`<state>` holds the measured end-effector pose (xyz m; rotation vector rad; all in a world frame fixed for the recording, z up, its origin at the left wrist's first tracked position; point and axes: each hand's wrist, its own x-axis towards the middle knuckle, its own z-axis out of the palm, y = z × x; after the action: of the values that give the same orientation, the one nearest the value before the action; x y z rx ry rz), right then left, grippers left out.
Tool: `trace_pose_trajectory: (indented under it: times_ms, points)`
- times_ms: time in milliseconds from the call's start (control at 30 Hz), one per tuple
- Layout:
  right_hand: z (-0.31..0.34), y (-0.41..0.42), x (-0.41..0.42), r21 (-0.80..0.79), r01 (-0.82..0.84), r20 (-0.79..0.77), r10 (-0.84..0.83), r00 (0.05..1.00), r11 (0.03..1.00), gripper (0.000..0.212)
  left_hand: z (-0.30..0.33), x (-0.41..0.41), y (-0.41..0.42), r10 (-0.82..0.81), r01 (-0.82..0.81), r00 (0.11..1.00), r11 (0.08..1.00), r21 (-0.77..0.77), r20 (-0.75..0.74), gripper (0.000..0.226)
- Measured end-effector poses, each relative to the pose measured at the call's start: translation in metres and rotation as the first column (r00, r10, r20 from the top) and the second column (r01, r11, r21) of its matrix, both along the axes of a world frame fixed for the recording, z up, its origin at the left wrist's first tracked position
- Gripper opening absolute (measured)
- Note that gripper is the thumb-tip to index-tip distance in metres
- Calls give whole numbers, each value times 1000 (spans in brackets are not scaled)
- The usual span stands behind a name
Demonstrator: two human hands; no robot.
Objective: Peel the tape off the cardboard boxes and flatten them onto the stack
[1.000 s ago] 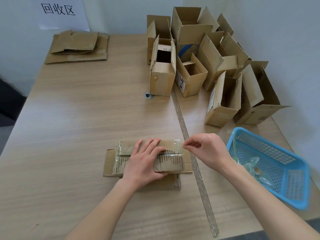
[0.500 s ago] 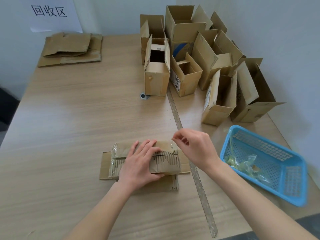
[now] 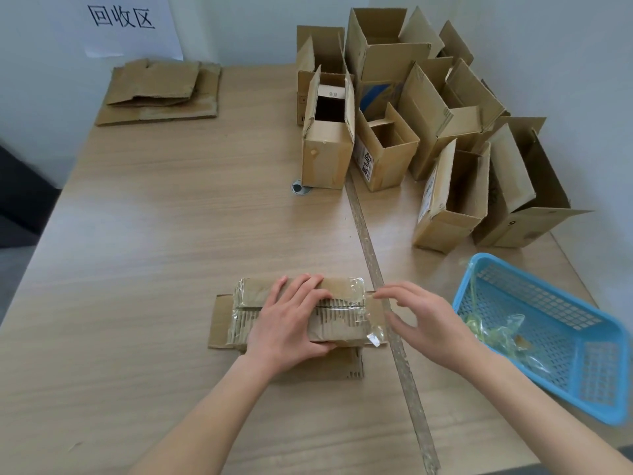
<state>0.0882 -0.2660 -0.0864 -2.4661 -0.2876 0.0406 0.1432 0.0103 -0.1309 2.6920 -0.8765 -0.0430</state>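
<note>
Task looks partly done. Far left on the pale wood-grain bench (image 3: 154,217), under a white paper sign (image 3: 126,25) w/ black characters, sits a low stack of flattened brown cardboard sheets (image 3: 161,92), only a few layers. Far right, approx. nine open-topped brown corrugated boxes (image 3: 411,121) stand upright w/ flaps up, none flattened yet, so most of the work is judged left.

Near centre, a collapsed brown cardboard box wrapped in clear glossy tape (image 3: 342,303) lies flat on the bench; torn strips expose ribbed corrugation, and a loose shiny tape end curls at its right near corner. The left hand (image 3: 291,323) presses down on it, fingers straight on top, thumb at the near edge. The right hand (image 3: 421,320) hovers at the box's right end, fingers spread and holding nothing; whether fingertips touch tape can't be told.

Right, a blue perforated plastic basket (image 3: 582,365) holds crumpled clear-yellowish tape scraps (image 3: 496,334). A long clear strip of tape (image 3: 380,275) runs near-to-far along the bench beside the box.
</note>
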Motion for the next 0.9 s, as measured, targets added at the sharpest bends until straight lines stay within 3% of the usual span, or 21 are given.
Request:
trace_pose_trajectory:
  times_ms: [133,200,300,433,500,733,833,900]
  points:
    - [3,19,9,11,3,-205,-1,979,1000,51,0,-1,0,-5,5,1000,1000,7,5,86]
    - [0,25,11,44,32,-254,-20,967,999,48,1,-1,-1,-4,4,1000,1000,10,7,86]
    - [-3,25,14,102,116,-217,-92,972,988,27,1,0,-1,-9,8,1000,1000,13,10,85]
    - [6,26,24,-83,-28,-176,13,984,996,11,1,0,0,-18,18,1000,1000,13,7,84]
    - [14,27,36,-178,-104,-121,83,989,979,15,2,1,0,-33,32,999,999,15,9,84]
    - [22,44,69,-186,-34,108,55,993,982,12,6,3,0,-65,65,998,998,11,-27,103]
    - [8,40,55,-99,1,99,9,995,995,21,7,4,1,-72,71,996,997,-20,-50,113]
    - [1,32,46,-65,-42,9,43,999,997,30,7,5,1,-78,77,996,997,-22,-47,114]
